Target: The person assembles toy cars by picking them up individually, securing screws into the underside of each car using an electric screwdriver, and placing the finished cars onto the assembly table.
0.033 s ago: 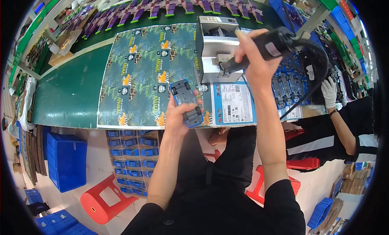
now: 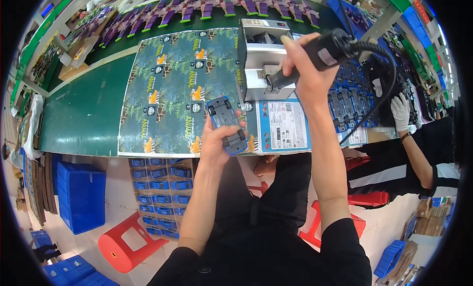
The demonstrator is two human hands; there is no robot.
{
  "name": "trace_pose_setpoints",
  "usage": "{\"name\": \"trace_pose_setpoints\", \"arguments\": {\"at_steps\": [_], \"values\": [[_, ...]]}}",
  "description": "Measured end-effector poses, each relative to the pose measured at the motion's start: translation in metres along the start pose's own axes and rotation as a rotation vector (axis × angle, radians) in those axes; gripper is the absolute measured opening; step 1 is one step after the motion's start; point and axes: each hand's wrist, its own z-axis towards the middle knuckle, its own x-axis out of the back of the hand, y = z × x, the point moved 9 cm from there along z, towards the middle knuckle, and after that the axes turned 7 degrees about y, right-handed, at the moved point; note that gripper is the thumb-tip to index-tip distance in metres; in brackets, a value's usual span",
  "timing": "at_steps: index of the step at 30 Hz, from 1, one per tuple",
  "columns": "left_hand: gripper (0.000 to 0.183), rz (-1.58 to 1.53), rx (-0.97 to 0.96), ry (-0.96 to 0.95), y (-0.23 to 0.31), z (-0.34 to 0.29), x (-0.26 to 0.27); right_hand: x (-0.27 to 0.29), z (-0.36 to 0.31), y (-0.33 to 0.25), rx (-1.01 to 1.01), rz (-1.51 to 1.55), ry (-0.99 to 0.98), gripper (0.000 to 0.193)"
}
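My left hand (image 2: 215, 142) grips a blue toy car (image 2: 224, 113), turned with its dark grey underside and wheels up, over the table's near edge. The thumb lies across the underside. My right hand (image 2: 315, 76) is closed round a black electric screwdriver (image 2: 329, 52) with a thick cable off its back end. The tool slants down to the left, and its tip reaches the front opening of a silver box-shaped screw feeder (image 2: 268, 56). Whether a screw sits on the tip is too small to tell.
Printed animal-pattern sheets (image 2: 172, 89) cover the green table (image 2: 84, 118). Several blue car parts (image 2: 350, 98) lie right of the feeder, near a co-worker's gloved hand (image 2: 400, 111). Purple toy parts (image 2: 207, 10) line the back. Below stand a box of blue cars (image 2: 161, 186) and a red stool (image 2: 129, 244).
My right hand and the screwdriver have shifted slightly to the left, and the cable swings with them. My left hand and the toy car stay in place.
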Motion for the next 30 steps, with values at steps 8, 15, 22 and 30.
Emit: {"name": "trace_pose_setpoints", "arguments": {"at_steps": [8,15,22,30], "values": [[0.078,-0.011,-0.008,0.013,0.002,0.0,-0.003,-0.011,0.004,0.026,-0.302,-0.09,-0.102,0.02],[0.079,0.011,-0.016,0.042,0.003,0.003,-0.001,-0.023,-0.071,-0.032,-0.394,0.426,-0.231,0.015],[0.079,0.019,-0.013,0.038,0.0,0.004,-0.002,-0.024,-0.09,-0.022,-0.354,0.356,-0.235,0.011],[0.073,0.034,-0.026,0.055,0.003,0.002,-0.003,-0.033,-0.108,0.0,-0.422,0.257,-0.218,0.018]]}}
